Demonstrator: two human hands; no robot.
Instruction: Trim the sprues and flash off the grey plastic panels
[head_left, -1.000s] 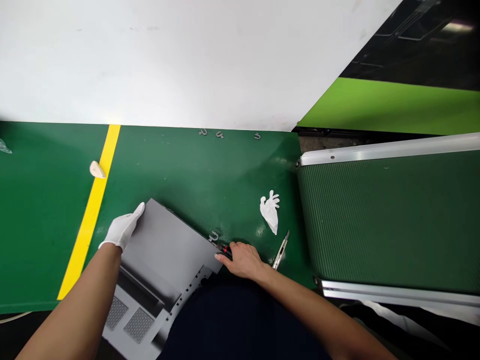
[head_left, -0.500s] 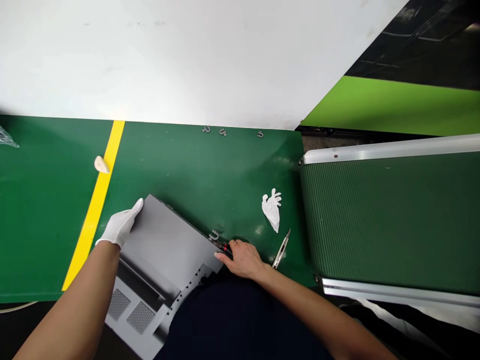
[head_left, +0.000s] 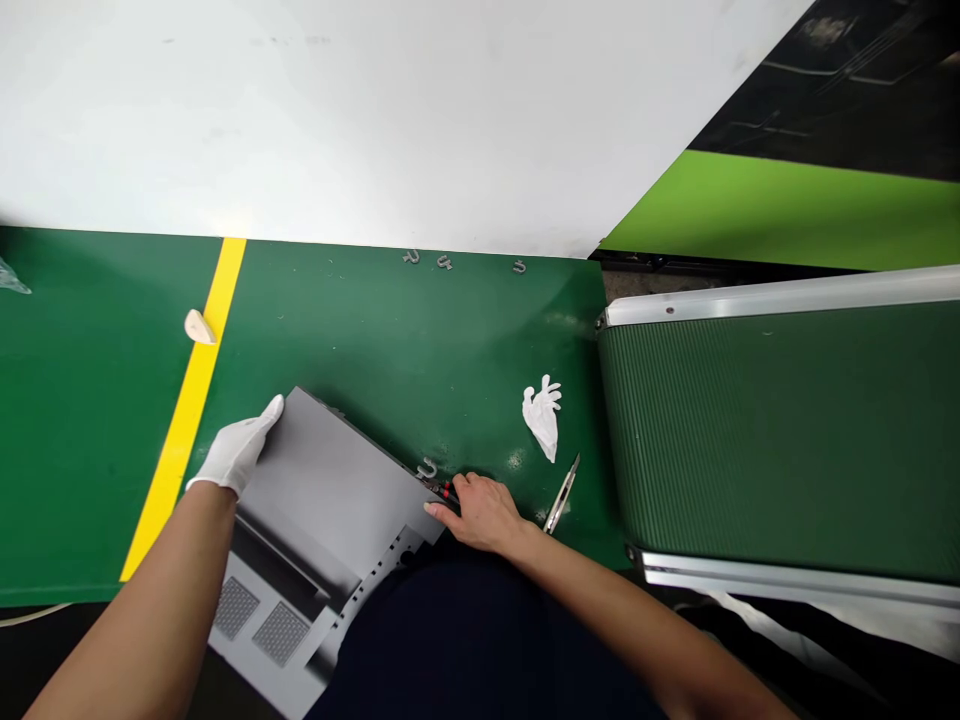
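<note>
A large grey housing [head_left: 337,480] with vent grilles lies tilted across the near edge of the table, partly in front of my body. My left hand [head_left: 238,445], in a white glove, grips its left edge, thumb along the top face. At the opposite edge, my bare right hand [head_left: 484,512] is closed around pliers [head_left: 448,491] with red and black handles. Their jaws are at the housing's far edge, mostly hidden, beside a small grey U-shaped piece [head_left: 427,468]. Whether the jaws touch that piece I cannot tell.
On the green table [head_left: 390,350] lie a crumpled white glove [head_left: 542,416], a utility knife [head_left: 562,495] and a pale, rounded piece [head_left: 199,327] by the yellow stripe. Several grey U-shaped bits [head_left: 445,262] rest along the white wall. A green conveyor [head_left: 780,440] stands to the right.
The view has shifted very slightly. Both hands keep their hold, and the housing and pliers show no clear movement.
</note>
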